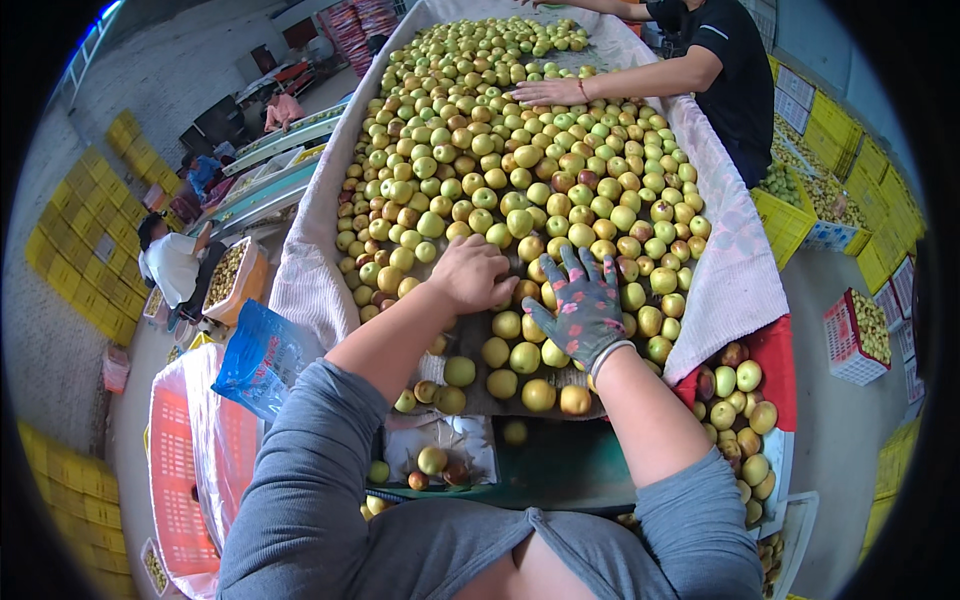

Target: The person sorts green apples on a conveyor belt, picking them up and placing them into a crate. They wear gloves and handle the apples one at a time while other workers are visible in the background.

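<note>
Before me, a cloth-lined sorting table (731, 285) bears a wide layer of round yellow-green fruit (487, 199), probably jujubes, some with brown-red patches. My left hand (474, 276) is bare and palm down among the fruit near the table's front. Its fingers curl downward, and what lies under them is hidden. To its right, my right hand (581, 307) wears a dark flowered glove. Its fingers are spread flat across several fruits, without gripping any. Loose fruits (525, 358) lie between my wrists, by the front edge. Below that edge is a green chute (562, 465).
Across the table, a co-worker's hand (551, 91) rests on the fruit. A red-sided bin of fruit (742, 420) stands at front right. At left are a blue bag (262, 360) and a lined orange basket (176, 450). Yellow crates (82, 240) and other people fill the background.
</note>
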The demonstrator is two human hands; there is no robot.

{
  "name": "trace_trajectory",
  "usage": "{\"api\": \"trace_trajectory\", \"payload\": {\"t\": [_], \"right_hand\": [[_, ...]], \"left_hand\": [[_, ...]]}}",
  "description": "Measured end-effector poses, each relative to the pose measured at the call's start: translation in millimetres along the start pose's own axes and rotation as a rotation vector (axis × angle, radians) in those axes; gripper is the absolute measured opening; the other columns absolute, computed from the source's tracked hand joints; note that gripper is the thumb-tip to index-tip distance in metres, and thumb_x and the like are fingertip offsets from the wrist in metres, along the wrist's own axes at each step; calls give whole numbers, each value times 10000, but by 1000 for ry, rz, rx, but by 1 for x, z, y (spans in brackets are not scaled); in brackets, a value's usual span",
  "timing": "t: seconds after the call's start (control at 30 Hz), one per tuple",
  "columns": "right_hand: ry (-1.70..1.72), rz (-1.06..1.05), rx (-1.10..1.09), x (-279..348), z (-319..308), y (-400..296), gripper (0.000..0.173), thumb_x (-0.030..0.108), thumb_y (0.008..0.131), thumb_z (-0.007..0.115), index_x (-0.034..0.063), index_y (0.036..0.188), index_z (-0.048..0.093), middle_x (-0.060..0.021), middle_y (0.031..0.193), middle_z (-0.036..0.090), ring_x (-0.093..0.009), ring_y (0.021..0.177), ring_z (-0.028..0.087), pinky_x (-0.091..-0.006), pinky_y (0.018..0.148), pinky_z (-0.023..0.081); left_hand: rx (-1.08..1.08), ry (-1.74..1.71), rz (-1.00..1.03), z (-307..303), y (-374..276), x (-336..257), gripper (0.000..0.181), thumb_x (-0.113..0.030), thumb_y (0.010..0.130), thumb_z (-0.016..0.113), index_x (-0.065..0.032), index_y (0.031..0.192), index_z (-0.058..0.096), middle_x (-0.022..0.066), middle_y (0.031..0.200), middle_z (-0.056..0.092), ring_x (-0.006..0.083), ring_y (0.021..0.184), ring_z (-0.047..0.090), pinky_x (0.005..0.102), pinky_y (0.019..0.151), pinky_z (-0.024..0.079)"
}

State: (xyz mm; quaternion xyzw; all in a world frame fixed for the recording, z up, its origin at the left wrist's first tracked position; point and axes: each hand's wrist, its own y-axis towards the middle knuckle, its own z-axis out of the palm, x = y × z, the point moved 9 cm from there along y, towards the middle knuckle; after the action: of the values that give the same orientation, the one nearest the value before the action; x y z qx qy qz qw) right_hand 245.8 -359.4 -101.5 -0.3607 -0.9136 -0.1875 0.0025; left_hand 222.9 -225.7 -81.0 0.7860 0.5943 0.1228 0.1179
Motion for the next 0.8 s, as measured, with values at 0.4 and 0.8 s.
{"api": "trace_trajectory", "payload": {"t": [0.4,0.8], "right_hand": [[19,-252,102,32,-4,-7,666,594,918,456,163,1425,487,-104,1503,411,-302,1408,325,-518,1187,137],[-14,4,-9,0,-3,0,712,585,920,485,171,1490,378,-154,1523,359,-339,1420,310,-519,1189,146]], "left_hand": [[-219,-143,-447,-20,12,67,299,-318,871,651,-116,1090,630,109,1143,602,307,1021,623,414,840,526],[473,142,-438,14,36,82,442,-322,876,578,-208,1303,577,100,1318,561,277,1154,592,408,935,501]]}}
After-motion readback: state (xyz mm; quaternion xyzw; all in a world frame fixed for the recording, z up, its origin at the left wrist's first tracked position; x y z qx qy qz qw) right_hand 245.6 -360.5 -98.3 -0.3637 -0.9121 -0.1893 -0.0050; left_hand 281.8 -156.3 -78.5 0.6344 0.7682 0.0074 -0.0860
